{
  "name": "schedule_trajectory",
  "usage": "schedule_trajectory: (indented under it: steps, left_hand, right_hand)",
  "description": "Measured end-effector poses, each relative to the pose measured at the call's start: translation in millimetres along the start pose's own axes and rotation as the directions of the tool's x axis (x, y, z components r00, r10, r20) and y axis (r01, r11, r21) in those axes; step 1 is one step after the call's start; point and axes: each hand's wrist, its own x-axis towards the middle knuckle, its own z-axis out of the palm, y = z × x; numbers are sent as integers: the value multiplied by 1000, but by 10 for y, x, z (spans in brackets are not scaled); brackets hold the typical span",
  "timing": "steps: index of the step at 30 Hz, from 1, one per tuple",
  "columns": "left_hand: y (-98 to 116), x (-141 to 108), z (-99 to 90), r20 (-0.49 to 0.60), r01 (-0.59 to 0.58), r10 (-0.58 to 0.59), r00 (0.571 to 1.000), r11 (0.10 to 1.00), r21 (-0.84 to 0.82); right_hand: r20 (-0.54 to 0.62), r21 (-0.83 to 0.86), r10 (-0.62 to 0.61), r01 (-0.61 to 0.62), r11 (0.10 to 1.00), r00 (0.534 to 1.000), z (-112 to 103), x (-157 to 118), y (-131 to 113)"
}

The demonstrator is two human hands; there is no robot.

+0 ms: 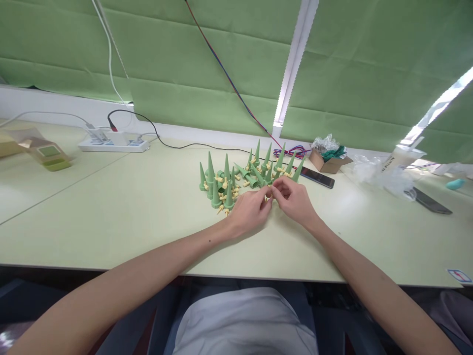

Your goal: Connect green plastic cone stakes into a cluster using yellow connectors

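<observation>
Green cones point(228, 196) stand in groups on the pale table, with small yellow pieces point(225, 182) scattered among them. My left hand point(251, 208) is closed at the front of the cones, thumb and fingers pinched together. Facing it, my right hand point(291, 198) is pinched too, its fingertips meeting those of the left. Something small and yellowish shows near the fingertips, but what the hands hold is mostly hidden. More cones point(280, 159) stand just behind my right hand, and some green tubes point(253, 182) lie on their sides between the groups.
Behind the right hand lies a black phone point(317, 177), near a small cardboard box point(328, 161). A cup point(397, 160) and clear plastic bags point(365, 170) are further right, beside another dark phone point(431, 201). A power strip point(114, 145) sits at the back left with cables.
</observation>
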Motion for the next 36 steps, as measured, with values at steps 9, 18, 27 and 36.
schedule_trajectory:
  steps: [9, 18, 27, 36]
  left_hand:
    - [-5, 3, -3, 56, -6, 3, 998, 998, 56]
    - [-9, 1, 3, 85, -13, 7, 996, 998, 65]
    - [-31, -9, 20, 91, -23, 15, 996, 996, 90]
    - [-9, -9, 18, 116, -21, 10, 993, 995, 94]
  right_hand:
    - [79, -106, 12, -3, 994, 997, -11, 6, -8]
    - [145, -189, 12, 16, 982, 989, -23, 9, 13]
    - [186, -220, 3, 38, 975, 983, -35, 11, 38]
    - [214, -271, -35, 94, 958, 976, -65, 7, 11]
